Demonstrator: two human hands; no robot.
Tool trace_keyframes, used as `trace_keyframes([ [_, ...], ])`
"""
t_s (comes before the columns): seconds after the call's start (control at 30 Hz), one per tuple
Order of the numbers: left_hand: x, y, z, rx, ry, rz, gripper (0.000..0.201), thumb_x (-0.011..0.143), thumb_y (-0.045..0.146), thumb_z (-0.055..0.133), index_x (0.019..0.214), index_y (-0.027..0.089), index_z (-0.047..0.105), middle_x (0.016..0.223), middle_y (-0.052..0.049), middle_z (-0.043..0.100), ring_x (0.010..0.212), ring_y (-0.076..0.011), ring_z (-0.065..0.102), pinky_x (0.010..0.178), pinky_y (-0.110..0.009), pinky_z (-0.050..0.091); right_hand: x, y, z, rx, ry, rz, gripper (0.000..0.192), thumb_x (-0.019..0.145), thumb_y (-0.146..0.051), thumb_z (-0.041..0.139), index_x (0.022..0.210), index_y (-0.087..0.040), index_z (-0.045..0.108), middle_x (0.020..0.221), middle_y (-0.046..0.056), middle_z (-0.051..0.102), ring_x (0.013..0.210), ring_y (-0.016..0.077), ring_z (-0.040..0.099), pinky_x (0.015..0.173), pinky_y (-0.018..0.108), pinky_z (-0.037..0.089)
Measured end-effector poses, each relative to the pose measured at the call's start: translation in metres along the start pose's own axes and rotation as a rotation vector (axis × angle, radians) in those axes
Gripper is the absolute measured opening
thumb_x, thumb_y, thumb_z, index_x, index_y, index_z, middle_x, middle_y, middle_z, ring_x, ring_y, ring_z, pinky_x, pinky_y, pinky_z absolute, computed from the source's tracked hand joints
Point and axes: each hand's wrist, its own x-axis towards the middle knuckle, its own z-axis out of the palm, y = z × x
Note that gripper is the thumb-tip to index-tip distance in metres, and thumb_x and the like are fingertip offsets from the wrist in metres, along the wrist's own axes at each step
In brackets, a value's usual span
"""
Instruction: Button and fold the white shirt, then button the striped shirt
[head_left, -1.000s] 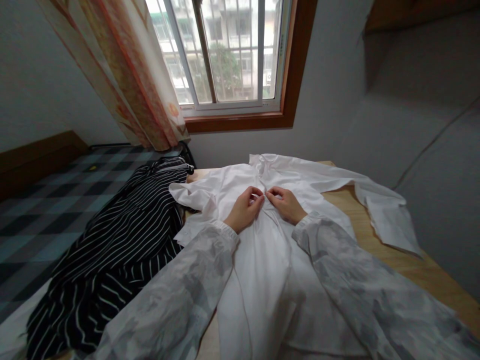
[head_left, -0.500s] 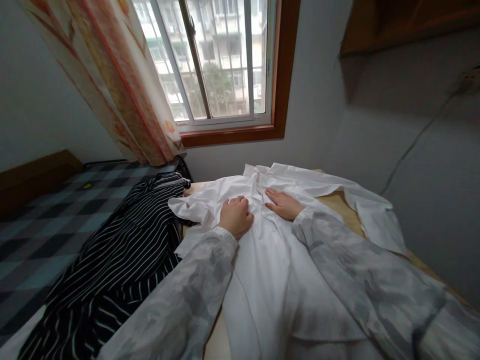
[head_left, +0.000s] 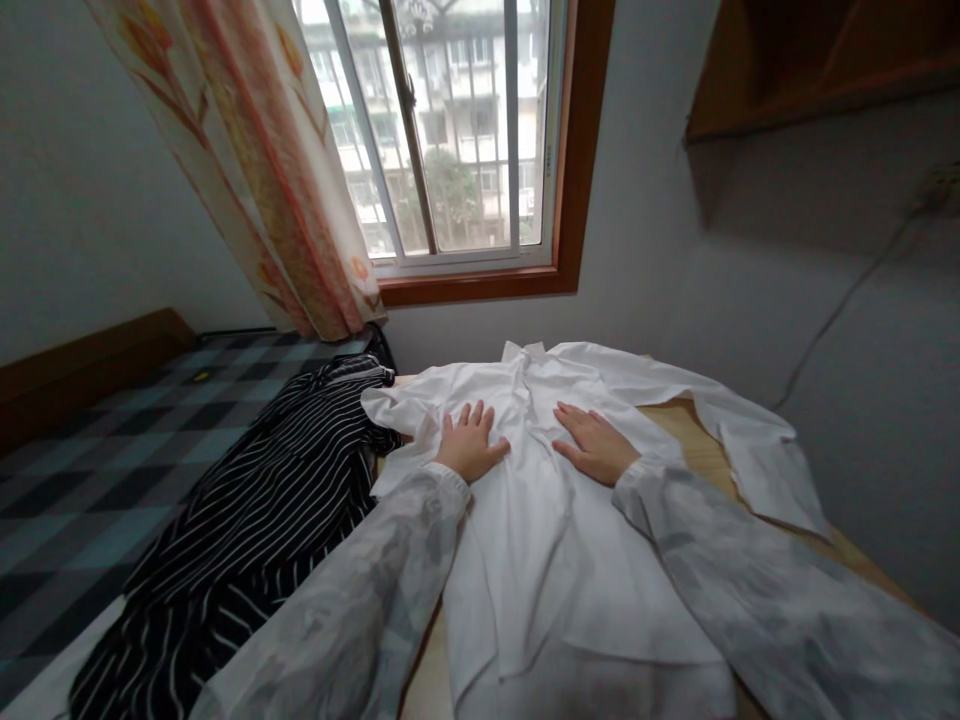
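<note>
A white long-sleeved shirt (head_left: 525,540) lies spread out over a wooden table, its collar toward the window. One sleeve stretches out to the right and hangs near the table's edge; on the left the other sleeve is bunched up. My left hand (head_left: 471,443) rests flat on the left side of the chest, fingers spread. On the right side of the chest my right hand (head_left: 595,445) also lies flat, fingers stretched toward the middle. Creases run down the cloth between the two hands. Neither hand grips the fabric.
Bare wood of the table (head_left: 694,440) shows at the right. Left of the shirt lies a black garment with white stripes (head_left: 277,490), beside a bed with a checked sheet (head_left: 97,470). A curtain (head_left: 292,200) hangs by the window (head_left: 465,150). A wooden shelf (head_left: 840,70) juts out upper right.
My left hand has gone from curled fingers to spread flat. My right hand has slid outward, widening the gap between them. The cloth around the chest looks flatter. The view has shifted slightly.
</note>
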Motion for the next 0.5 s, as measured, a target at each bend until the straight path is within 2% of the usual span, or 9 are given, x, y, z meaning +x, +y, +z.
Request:
trace_keyframes([
  [0.1,0.008,-0.001,0.006,-0.001,0.038,-0.001,0.071,0.105,0.05,0.05,0.168,0.021,0.043,0.182,-0.019,0.027,0.169,-0.0444,0.023,0.13,-0.074,0.015,-0.041,0.006,0.0,-0.01,0.034,-0.002,0.074,0.111,-0.059,0.041,0.174,-0.02,0.038,0.181,0.013,0.03,0.168,0.0296,0.031,0.137,0.054,0.023],
  [0.2,0.018,-0.003,0.007,-0.01,0.036,0.009,0.07,0.105,0.05,0.05,0.168,0.02,0.042,0.182,-0.02,0.026,0.169,-0.0444,0.022,0.13,-0.074,0.015,-0.053,0.015,-0.002,-0.024,0.039,0.03,0.075,0.111,-0.062,0.038,0.174,-0.022,0.037,0.181,0.011,0.03,0.168,0.0298,0.031,0.137,0.053,0.026],
  [0.37,0.035,-0.011,0.001,-0.053,0.024,0.012,0.063,0.104,0.045,0.053,0.162,0.021,0.047,0.181,-0.018,0.032,0.168,-0.0408,0.026,0.132,-0.071,0.018,-0.018,0.028,-0.007,-0.056,0.007,0.043,0.076,0.111,-0.064,0.036,0.173,-0.019,0.039,0.181,0.012,0.033,0.167,0.0319,0.031,0.136,0.054,0.027],
  [0.43,0.035,-0.011,-0.004,-0.066,0.073,-0.01,0.057,0.103,0.041,0.056,0.155,0.02,0.054,0.178,-0.019,0.037,0.166,-0.0387,0.032,0.132,-0.068,0.022,-0.002,0.032,-0.007,-0.065,0.004,0.032,0.076,0.111,-0.063,0.036,0.173,-0.018,0.04,0.18,0.013,0.034,0.167,0.032,0.032,0.136,0.053,0.028],
  [0.5,0.03,-0.004,-0.008,-0.076,0.17,-0.022,0.048,0.099,0.035,0.062,0.144,0.018,0.062,0.171,-0.021,0.047,0.159,-0.0375,0.044,0.13,-0.06,0.03,0.008,0.034,-0.006,-0.063,0.01,0.018,0.075,0.111,-0.061,0.037,0.172,-0.017,0.04,0.18,0.013,0.034,0.167,0.0317,0.033,0.136,0.052,0.027],
])
